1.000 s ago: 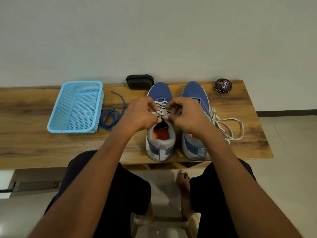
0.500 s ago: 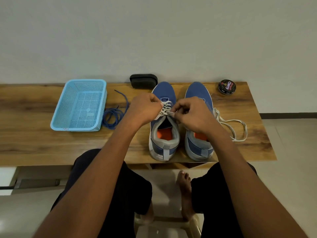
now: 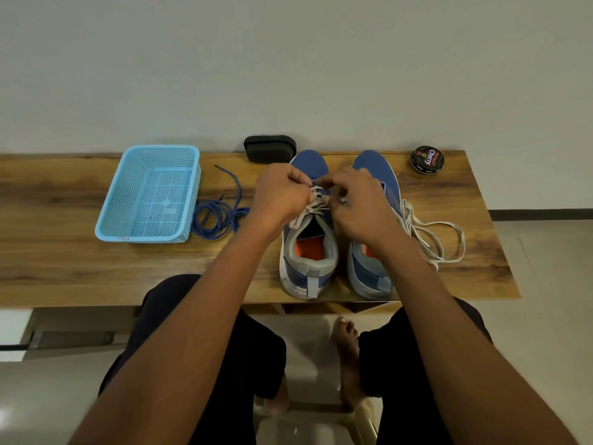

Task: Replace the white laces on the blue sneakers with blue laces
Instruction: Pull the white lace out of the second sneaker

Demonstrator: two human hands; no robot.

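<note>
Left hand (image 3: 282,197) and right hand (image 3: 356,203) both curled, pinching the white lace (image 3: 308,211) over the left sneaker (image 3: 309,252) at centre of counter (image 3: 64,268). Right sneaker (image 3: 373,264) just beside it, loose white lace (image 3: 439,242) spilling right. Blue laces (image 3: 218,216) coiled left of the hands, touching the blue basket (image 3: 112,220), perforated, holding nothing. Closed polish tin (image 3: 427,159) far right, black case (image 3: 269,148) far centre
</note>
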